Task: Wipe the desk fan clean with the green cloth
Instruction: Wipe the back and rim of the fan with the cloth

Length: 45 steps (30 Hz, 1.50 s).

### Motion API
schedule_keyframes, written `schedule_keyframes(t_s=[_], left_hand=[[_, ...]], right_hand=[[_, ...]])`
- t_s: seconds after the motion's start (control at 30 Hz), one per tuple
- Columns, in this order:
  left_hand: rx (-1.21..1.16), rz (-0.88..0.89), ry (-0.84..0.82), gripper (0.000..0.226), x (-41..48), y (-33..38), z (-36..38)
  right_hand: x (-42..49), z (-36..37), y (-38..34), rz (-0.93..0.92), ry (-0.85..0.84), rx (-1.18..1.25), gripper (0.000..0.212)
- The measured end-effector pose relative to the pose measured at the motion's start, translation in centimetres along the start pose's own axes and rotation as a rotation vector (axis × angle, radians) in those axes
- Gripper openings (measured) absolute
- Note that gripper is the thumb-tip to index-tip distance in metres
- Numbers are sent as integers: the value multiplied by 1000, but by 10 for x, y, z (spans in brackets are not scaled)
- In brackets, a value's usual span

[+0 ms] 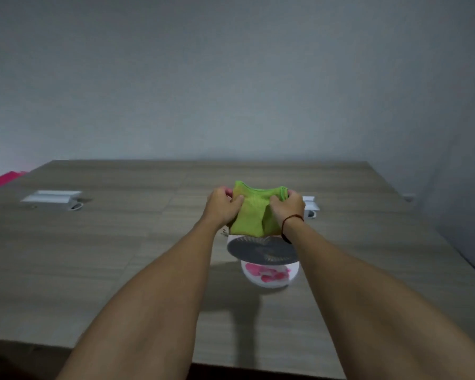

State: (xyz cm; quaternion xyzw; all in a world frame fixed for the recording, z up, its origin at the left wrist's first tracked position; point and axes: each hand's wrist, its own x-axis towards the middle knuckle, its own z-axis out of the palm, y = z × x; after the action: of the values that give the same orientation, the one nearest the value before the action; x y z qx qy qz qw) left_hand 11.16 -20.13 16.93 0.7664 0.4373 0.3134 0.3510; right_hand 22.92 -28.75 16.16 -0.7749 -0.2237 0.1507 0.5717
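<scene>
The small desk fan (261, 250) stands near the middle of the wooden desk (121, 256), with a dark round grille and a white base printed with pink flowers. The green cloth (251, 212) is folded and held up just beyond and above the fan's top. My left hand (222, 205) grips the cloth's left side. My right hand (287, 208), a dark cord around its wrist, grips the right side. The cloth hides the fan's far upper edge.
A white cable-tray cover (51, 200) lies open in the desk at the left. A second white cover (310, 205) shows behind my right hand. A pink object (3, 179) sits past the desk's left edge. A grey wall (231, 78) rises behind the desk.
</scene>
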Motion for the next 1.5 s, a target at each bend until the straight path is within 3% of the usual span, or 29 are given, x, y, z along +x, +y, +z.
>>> schedule_keyframes(t_s=[0.07,0.13,0.27,0.33,0.47,0.53,0.63,0.8,0.87,1.0,1.07,1.13,1.23,1.37,1.5], left_hand=[[-25,-3,-74,17,-3,7,17],[-32,-8,-146,17,-4,3,30],[285,47,-389,65,-5,-22,27],[441,102,-457,81,-6,-35,24],[539,192,-440,91,-6,-50,37],[469,219,-405,84,-5,-54,46],[304,236,-320,64,-3,-58,58],[298,279,-257,49,5,-65,68],[303,279,-272,50,9,-66,68],[330,258,-281,55,14,-65,71],[334,234,-278,54,13,-61,74],[330,210,-276,55,12,-59,76],[318,198,-279,54,13,-57,75],[270,167,-277,42,12,-59,75],[250,177,-282,42,17,-62,77]], right_hand=[[5,-18,10,15,39,-49,8],[9,-25,24,61,37,-95,25],[5,-12,55,171,-75,-316,65],[1,-3,62,88,-59,-430,69],[-3,17,66,-174,-122,-573,73],[-3,25,70,-231,-175,-633,76],[1,31,79,-286,-118,-682,73],[17,26,93,-368,-43,-604,57],[23,23,103,-311,1,-463,53],[36,26,116,75,155,-40,65],[44,26,114,233,220,58,58],[47,25,110,272,259,46,50],[33,32,105,97,237,-143,53],[18,41,96,-268,61,-533,50],[25,40,93,-444,-30,-622,53]])
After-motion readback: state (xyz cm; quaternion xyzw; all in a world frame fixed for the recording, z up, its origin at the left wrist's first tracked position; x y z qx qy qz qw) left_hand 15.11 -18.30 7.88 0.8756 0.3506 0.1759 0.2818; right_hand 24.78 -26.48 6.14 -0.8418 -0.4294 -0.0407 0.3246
